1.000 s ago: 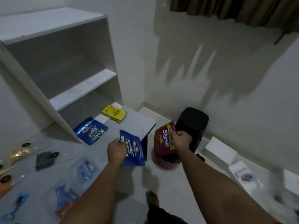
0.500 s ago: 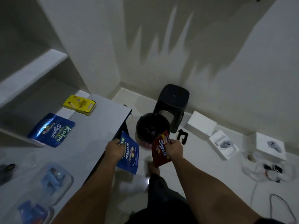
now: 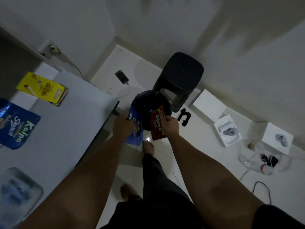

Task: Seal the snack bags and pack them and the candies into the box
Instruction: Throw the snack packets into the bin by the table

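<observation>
Head view, left hand [image 3: 122,125] grips blue bag [image 3: 136,129], right hand [image 3: 170,125] red bag [image 3: 157,128]

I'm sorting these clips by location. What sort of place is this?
Probably a room in a home, not a shop or factory: a bare foot on a pale tiled floor, a phone charging on it, a black stool in the corner.

Single head view, steep downward, close over floor [image 3: 206,156].
</observation>
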A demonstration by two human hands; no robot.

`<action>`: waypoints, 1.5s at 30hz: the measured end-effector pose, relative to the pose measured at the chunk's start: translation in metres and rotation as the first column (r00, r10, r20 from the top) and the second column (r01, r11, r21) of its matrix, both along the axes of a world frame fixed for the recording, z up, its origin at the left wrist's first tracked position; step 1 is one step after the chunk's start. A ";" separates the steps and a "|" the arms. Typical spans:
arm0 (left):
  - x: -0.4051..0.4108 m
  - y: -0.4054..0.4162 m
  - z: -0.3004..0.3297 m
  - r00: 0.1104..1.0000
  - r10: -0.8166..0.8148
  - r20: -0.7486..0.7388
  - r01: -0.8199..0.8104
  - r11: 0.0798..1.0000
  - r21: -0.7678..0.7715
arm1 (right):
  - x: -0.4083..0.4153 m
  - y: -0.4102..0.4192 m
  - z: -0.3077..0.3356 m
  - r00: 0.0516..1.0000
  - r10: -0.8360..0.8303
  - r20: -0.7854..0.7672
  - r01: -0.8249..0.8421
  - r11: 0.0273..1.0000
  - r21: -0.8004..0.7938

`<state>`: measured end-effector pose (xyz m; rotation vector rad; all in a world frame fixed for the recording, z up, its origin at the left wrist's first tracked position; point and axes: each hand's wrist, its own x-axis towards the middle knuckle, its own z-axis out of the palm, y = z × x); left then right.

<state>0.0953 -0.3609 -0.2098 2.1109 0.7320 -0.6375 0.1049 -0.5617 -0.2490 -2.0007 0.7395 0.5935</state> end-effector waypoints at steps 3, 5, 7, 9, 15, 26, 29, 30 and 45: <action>0.027 -0.012 -0.010 0.999 0.029 -0.037 -0.032 0.995 -0.098 | 0.030 -0.006 -0.004 0.998 0.059 -0.004 -0.059 0.998 -0.001; 0.042 -0.013 -0.029 0.993 0.106 -0.058 -0.115 0.979 -0.168 | 0.046 -0.010 -0.004 0.995 0.101 0.001 -0.101 0.994 -0.033; 0.055 -0.014 -0.027 0.989 0.134 -0.058 -0.143 0.971 -0.192 | 0.059 -0.012 -0.003 0.993 0.114 -0.009 -0.114 0.992 -0.048; 0.062 -0.017 -0.001 0.988 0.147 -0.039 -0.152 0.973 -0.176 | 0.069 -0.013 -0.001 0.992 0.124 -0.017 -0.124 0.992 -0.033; 0.048 0.011 0.034 0.966 0.257 -0.022 -0.257 0.952 -0.165 | 0.082 0.004 0.004 0.959 0.283 0.002 -0.283 0.959 -0.036; -0.050 0.149 0.066 0.696 0.713 0.083 -0.701 0.700 -0.139 | 0.099 0.122 0.041 0.758 0.643 0.114 -0.644 0.765 -0.028; -0.077 0.186 0.058 0.624 0.774 0.109 -0.759 0.634 -0.149 | 0.097 0.158 0.060 0.751 0.645 0.141 -0.653 0.757 0.019; -0.085 0.197 0.054 0.608 0.785 0.121 -0.770 0.620 -0.150 | 0.094 0.168 0.066 0.746 0.650 0.144 -0.659 0.752 0.013; -0.141 0.280 0.085 0.482 0.833 0.272 -0.856 0.513 -0.056 | 0.079 0.293 0.091 0.624 0.730 0.280 -0.735 0.669 -0.106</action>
